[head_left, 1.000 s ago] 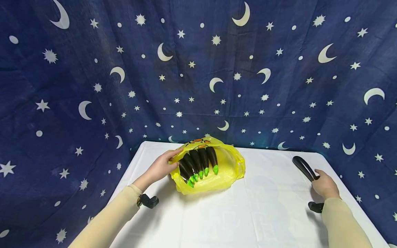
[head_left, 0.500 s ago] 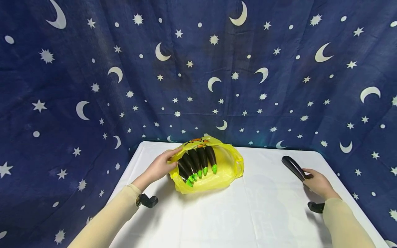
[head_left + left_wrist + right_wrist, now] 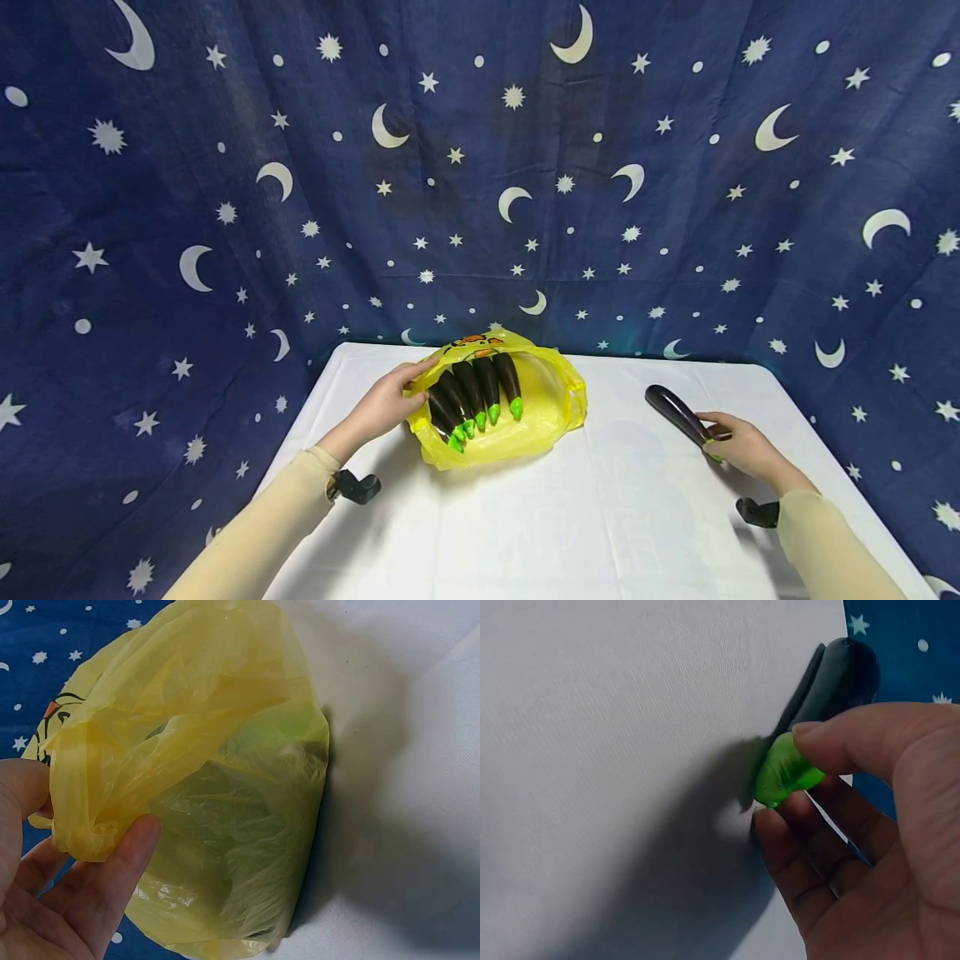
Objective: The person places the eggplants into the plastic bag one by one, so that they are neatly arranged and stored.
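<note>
A yellow plastic bag [image 3: 525, 437] lies on its side with its mouth facing me. Several toy eggplants [image 3: 468, 392], dark with bright green caps, are lined up inside toward its left. My left hand [image 3: 386, 404] grips the left edge of the mouth; the left wrist view has its fingers [image 3: 112, 885] around a bunched fold of the plastic. On the right, my right hand [image 3: 742, 446] pinches another eggplant [image 3: 675, 410] near its green cap, the dark end pointing away to the left. The right wrist view shows the thumb on the cap [image 3: 780, 772], fingers beneath.
A white cloth covers the table [image 3: 525, 533]. Behind and beside it hangs a dark blue curtain [image 3: 465, 208] with moons and stars. Black cameras sit at both wrists.
My right hand has moved left with the eggplant, which is now nearer the bag, and more of its green cap shows. My left hand keeps its grip on the bag.
</note>
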Tool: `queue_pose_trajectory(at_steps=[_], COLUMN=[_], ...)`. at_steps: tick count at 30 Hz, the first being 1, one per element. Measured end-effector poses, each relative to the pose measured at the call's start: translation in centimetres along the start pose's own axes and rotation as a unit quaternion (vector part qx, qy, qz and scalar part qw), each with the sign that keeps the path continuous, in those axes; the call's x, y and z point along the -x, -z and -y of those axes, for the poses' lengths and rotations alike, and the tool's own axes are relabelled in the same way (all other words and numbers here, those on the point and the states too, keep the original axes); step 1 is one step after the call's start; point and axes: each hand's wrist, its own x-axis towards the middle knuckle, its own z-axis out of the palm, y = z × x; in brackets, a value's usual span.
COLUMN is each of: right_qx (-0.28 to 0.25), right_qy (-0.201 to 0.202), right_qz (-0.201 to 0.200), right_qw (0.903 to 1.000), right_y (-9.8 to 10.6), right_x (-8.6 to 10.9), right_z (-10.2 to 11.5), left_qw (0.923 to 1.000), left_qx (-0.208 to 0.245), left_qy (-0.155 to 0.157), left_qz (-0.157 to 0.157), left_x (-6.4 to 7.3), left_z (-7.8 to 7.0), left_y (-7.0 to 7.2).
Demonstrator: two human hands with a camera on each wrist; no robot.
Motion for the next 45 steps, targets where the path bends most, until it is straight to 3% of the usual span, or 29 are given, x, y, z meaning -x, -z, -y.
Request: queue_pose_trajectory(at_steps=[12,18,26,45], right_qx=[-0.013,-0.027,-0.005,-0.012], right_qy=[0.038,0.036,0.04,0.06], right_qz=[0.035,0.044,0.058,0.064], right_qw=[0.9986,0.998,0.9975,0.9961], right_y=[0.5,0.8,0.8,0.7], right_x=[-0.2,-1.1,-2.2,-2.3], right_z=[1.3,1.6,1.9,2.0], left_qw=[1.0,1.0,1.0,1.0], left_qx=[-0.006,-0.004,-0.001,-0.004], left_qy=[0.004,0.005,0.008,0.007], left_qz=[0.001,0.002,0.001,0.003], left_x=[0.1,0.1,0.2,0.1], left_z=[-0.1,-0.2,-0.2,-0.3], left_y=[0.0,0.0,0.0,0.1])
